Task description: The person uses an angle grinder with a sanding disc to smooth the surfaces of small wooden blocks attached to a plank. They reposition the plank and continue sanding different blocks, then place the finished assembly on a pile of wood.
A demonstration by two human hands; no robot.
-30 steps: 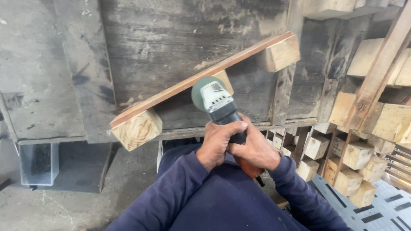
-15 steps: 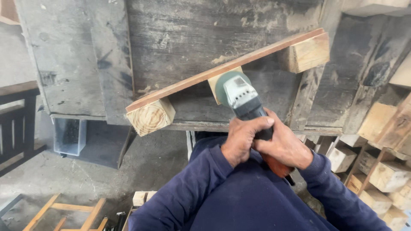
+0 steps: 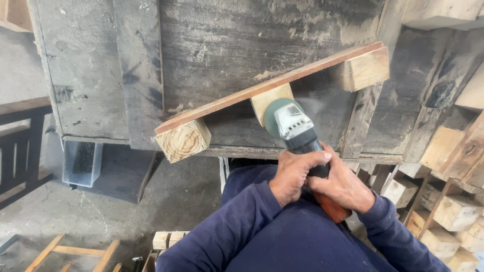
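Angle grinder [image 3: 295, 132], both hands gripping, against wooden block [image 3: 270, 100]

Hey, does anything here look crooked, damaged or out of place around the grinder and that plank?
The plank with three wooden blocks lies askew across the worn, dusty bench; the end block overhangs the bench edge. Both hands, left hand and right hand, grip the grinder at the middle block. Nothing looks broken.

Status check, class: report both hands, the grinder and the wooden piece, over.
Left hand and right hand grip the angle grinder. Disc against middle block of the plank piece. Nothing obstructing.
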